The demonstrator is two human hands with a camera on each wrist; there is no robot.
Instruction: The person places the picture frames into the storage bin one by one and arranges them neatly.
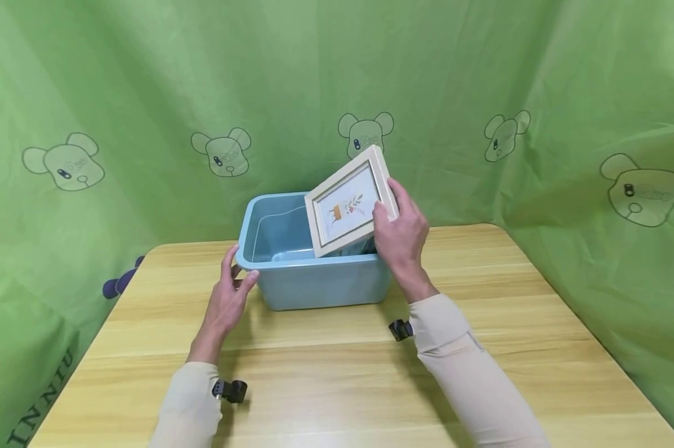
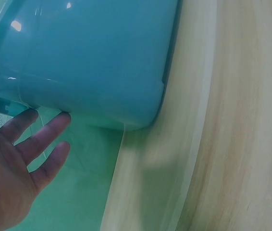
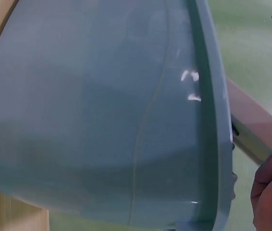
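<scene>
A blue plastic bin stands on the table, its long side facing me. My right hand grips a pale wooden picture frame by its right side, thumb on the front and fingers behind. The frame is tilted, its lower part overlapping the bin's opening in the head view; its picture shows flowers and an orange-brown shape. At the bin's left front corner, my left hand touches the bin with spread fingers. The left wrist view shows those fingers nearly straight against the bin wall.
Under the frame, the bin's right inside is partly hidden, with something dark showing there. The wooden table ends just behind the bin at a green curtain printed with bear heads. A purple object lies past the table's left edge.
</scene>
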